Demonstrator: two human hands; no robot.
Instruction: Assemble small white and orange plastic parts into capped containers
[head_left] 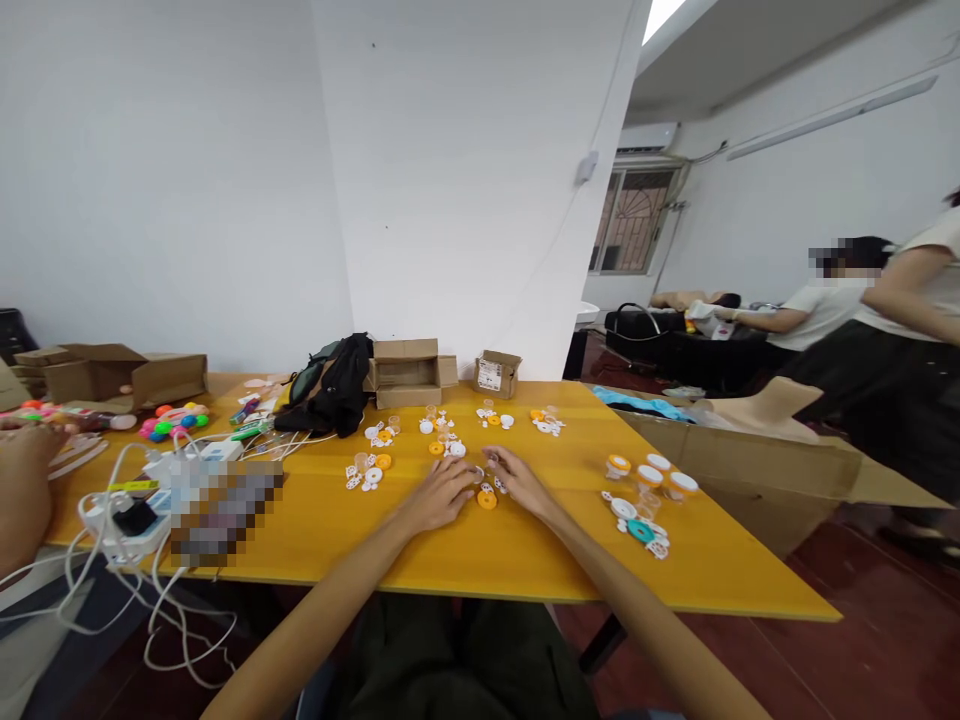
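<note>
Both of the person's hands are down over the yellow table, just below the centre of the frame. The left hand lies palm down, fingers loosely spread and a little bent; from here I cannot tell whether its fingertips hold anything. The right hand faces it, fingers curled in, and I cannot tell whether it grips a part or only touches one. Between and just below them sits an orange ring, with small white pieces near the right fingers. Similar little piles spread above and to the left, one with a white disc. Right of centre stand lidded jars, and just below them a teal ring lies among white parts. At the table's far side are a black bag, an open cardboard box and a smaller carton. Another person's arm reaches in at the left edge; two people are at the right.
</note>
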